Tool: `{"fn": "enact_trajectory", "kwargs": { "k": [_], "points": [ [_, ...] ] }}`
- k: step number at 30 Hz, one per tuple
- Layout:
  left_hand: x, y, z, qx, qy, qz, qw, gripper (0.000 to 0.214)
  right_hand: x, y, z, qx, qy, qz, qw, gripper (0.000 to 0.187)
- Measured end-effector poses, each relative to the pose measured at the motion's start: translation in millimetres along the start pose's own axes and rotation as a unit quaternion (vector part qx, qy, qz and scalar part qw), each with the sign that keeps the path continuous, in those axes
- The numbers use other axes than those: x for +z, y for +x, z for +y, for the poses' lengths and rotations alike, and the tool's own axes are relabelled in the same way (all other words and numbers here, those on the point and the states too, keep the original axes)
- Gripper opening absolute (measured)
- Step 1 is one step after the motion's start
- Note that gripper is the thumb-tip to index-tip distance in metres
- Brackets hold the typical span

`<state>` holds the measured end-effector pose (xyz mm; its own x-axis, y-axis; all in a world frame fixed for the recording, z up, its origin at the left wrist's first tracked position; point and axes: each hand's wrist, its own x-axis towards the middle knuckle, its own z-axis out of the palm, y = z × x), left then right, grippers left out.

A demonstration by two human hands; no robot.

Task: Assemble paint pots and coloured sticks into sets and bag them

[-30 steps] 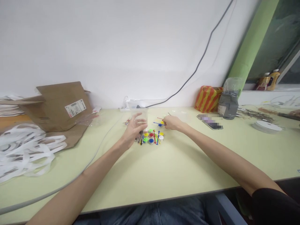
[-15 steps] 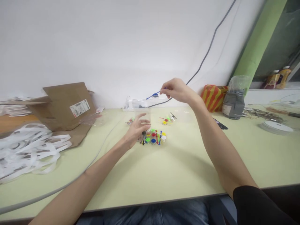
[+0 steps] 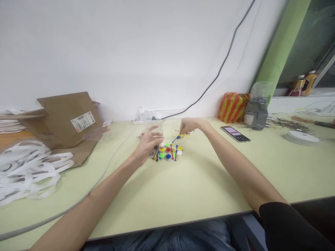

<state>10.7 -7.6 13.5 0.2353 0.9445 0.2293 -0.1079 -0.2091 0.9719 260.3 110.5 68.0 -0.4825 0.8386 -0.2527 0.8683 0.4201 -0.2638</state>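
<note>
White wall stands behind a pale green desk [image 3: 199,181], with a dark cable [image 3: 220,69] running down it toward a power strip [image 3: 138,122]. The left hand [image 3: 148,144] is raised just above the desk, its fingers [image 3: 154,134] curled part way and spread around a clear plastic cup [image 3: 154,127], which stands upright and seems to be held. The right hand [image 3: 191,125] reaches down with its fingers bunched, close beside a thin blue stick [image 3: 176,139]; I cannot tell whether they have hold of it. Just below and between both hands lies a small cluster of bright round plastic caps [image 3: 167,151] with colored sticks. Right of the fingers are a phone [image 3: 235,134], a striped bag [image 3: 232,108], a gray bag [image 3: 256,115] and a roll of tape [image 3: 300,136]. Left of them are a flattened cardboard box [image 3: 65,120] and a heap of white paper strips [image 3: 28,170].
</note>
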Motion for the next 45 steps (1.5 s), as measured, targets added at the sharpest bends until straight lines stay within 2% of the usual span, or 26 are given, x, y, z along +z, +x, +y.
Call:
{"fn": "enact_trajectory", "kwargs": {
  "k": [8,12,16,21,24,29,35,45],
  "points": [
    [-0.3,0.2,2.8,-0.009,-0.075,-0.01,0.997,0.066,5.8,4.2,-2.8,0.04,0.015,-0.111,0.993,0.029],
    [1.0,-0.2,3.4,-0.008,-0.076,-0.013,0.997,0.065,9.9,2.2,-8.1,0.055,0.019,-0.142,0.988,0.028],
    [1.3,-0.3,3.0,-0.005,-0.073,-0.018,0.997,0.066,9.2,2.6,-6.1,0.051,0.018,-0.125,0.991,0.025],
    [1.0,-0.5,3.6,0.0,-0.073,-0.027,0.997,0.063,2.7,7.5,3.5,0.029,0.011,-0.034,0.999,0.028],
    [1.6,-1.0,4.3,-0.001,-0.075,-0.031,0.997,0.063,1.9,9.9,9.3,0.025,0.006,-0.013,1.0,0.027],
    [2.0,-0.4,4.3,-0.002,-0.073,-0.022,0.997,0.061,5.3,10.8,14.6,0.025,0.01,-0.051,0.998,0.033],
    [0.2,2.5,3.7,-0.013,-0.081,-0.029,0.996,0.056,7.3,9.6,8.5,0.016,0.022,-0.1,0.995,0.046],
    [3.7,0.1,7.7,-0.026,-0.094,-0.018,0.995,0.054,21.4,19.4,-6.2,0.006,0.016,-0.128,0.992,0.05]
  ]
}}
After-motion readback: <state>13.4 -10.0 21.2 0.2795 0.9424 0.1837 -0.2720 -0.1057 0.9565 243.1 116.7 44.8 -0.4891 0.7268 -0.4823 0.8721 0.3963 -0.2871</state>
